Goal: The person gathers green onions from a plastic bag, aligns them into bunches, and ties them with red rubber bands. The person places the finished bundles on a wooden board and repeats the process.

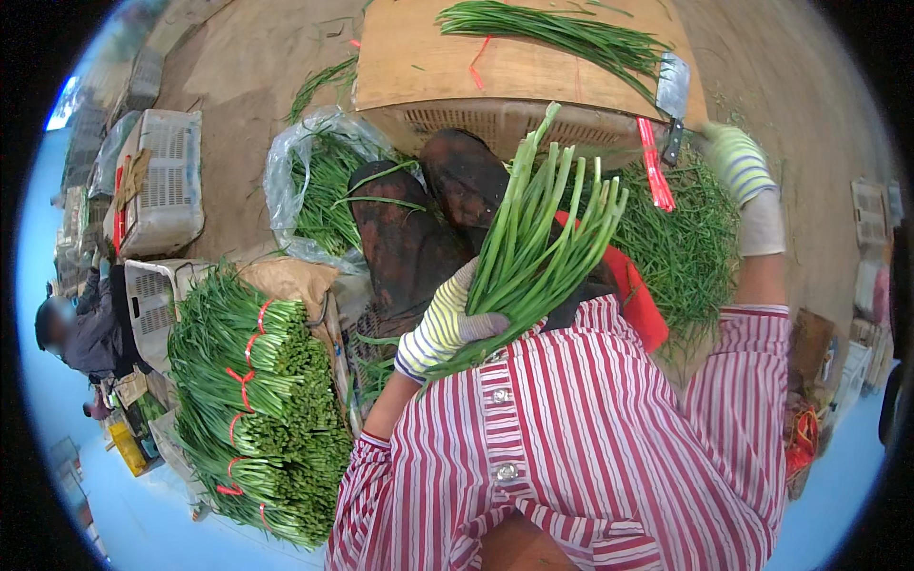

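Observation:
In a striped knit glove, my left hand (450, 325) grips a bunch of garlic chives (535, 228). Its pale cut ends point up and away from me, and its leaves trail along my forearm. My right hand (739, 160), gloved alike, is blurred beside the board's right edge, so its fingers cannot be made out. Close to it lies a cleaver (673, 89), its black handle jutting over the edge of the wooden board (414, 68). Loose chives (550, 32) rest on that board, with some ends at the blade. Red ties (653, 164) hang from the front edge.
Bundled chives with red ties (264, 407) are stacked at my left. A clear plastic bag (285, 160) of greens stands by my knees. Trimmed leaves (678, 235) pile up on the right. Plastic crates (164, 182) and another person (89, 328) are at far left.

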### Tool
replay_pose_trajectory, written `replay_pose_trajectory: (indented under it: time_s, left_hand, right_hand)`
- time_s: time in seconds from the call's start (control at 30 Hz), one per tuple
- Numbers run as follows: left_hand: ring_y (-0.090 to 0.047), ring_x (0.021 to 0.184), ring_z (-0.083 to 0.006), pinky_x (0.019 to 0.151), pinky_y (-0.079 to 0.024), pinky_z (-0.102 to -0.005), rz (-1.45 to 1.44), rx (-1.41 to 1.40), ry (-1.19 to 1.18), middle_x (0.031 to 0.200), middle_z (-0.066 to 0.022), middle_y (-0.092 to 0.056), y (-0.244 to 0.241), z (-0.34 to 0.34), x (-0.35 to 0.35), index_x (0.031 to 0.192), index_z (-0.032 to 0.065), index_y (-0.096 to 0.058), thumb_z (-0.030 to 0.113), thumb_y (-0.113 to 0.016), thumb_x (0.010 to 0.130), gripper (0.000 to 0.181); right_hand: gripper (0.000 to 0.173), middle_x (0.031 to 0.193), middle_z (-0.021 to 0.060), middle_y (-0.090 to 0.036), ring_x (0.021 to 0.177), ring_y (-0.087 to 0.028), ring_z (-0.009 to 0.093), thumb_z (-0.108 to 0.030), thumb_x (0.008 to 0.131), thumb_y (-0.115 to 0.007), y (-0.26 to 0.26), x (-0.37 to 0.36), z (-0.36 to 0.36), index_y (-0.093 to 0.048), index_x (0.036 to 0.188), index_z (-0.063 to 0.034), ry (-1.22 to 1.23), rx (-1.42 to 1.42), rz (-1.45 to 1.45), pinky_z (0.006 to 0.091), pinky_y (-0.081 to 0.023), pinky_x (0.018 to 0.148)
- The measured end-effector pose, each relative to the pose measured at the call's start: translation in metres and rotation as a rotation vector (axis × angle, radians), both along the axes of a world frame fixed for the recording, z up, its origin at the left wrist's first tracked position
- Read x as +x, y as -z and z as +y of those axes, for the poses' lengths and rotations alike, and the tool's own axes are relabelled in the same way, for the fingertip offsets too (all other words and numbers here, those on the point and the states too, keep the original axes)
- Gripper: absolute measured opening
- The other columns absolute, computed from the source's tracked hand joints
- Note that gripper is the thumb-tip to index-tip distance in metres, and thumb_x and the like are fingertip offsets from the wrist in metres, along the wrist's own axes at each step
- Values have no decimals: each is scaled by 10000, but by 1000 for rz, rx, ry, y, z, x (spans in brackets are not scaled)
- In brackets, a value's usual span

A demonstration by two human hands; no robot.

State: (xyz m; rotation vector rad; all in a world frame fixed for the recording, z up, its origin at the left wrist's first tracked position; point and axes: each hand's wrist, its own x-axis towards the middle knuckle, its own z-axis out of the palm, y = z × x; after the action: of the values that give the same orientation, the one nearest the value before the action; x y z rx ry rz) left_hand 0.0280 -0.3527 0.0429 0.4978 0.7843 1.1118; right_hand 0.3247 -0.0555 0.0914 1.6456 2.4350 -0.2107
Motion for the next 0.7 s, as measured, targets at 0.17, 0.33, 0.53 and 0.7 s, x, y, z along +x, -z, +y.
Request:
replay_pose_trajectory:
  time_s: [0.17, 0.33, 0.53, 0.7]
  left_hand:
    - [-457, 1243, -219, 1066, -332, -377, -74, -44, -5, 1347, -109, -475, -6, 4, 7, 1392, 32, -335, 14, -712, 765, 732]
    - [-453, 1248, -234, 1063, -345, -397, -71, -59, 9, 1363, -125, -456, -11, 5, 9, 1403, 61, -329, -39, -695, 758, 748]
    - [-463, 1240, -243, 1049, -370, -407, -78, -93, 2, 1354, -122, -465, -19, 4, 10, 1403, 67, -328, -34, -702, 752, 758]
    - [-464, 1238, -236, 1053, -362, -392, -3, -61, 19, 1360, -120, -458, -13, 5, 7, 1403, 64, -330, -26, -705, 752, 756]
  right_hand:
    - [399, 1231, 176, -561, 1104, -555, 315, -217, 788, -623, -23, 25, -40, -608, 1144, -37, 166, -11, -113, 370, -433, 937]
    - [450, 1099, 81, -585, 989, -558, 184, -113, 697, -665, -54, -79, -78, -570, 1126, -17, -252, -611, 934, 290, -446, 860]
    - [277, 812, 22, -666, 737, -612, 112, -105, 722, -699, -49, -127, -73, -669, 993, -58, -236, -991, 747, 261, -491, 692]
    - [246, 829, 34, -674, 772, -619, 99, -89, 758, -642, -21, -121, -89, -675, 995, -30, -56, -1107, 1146, 254, -487, 726]
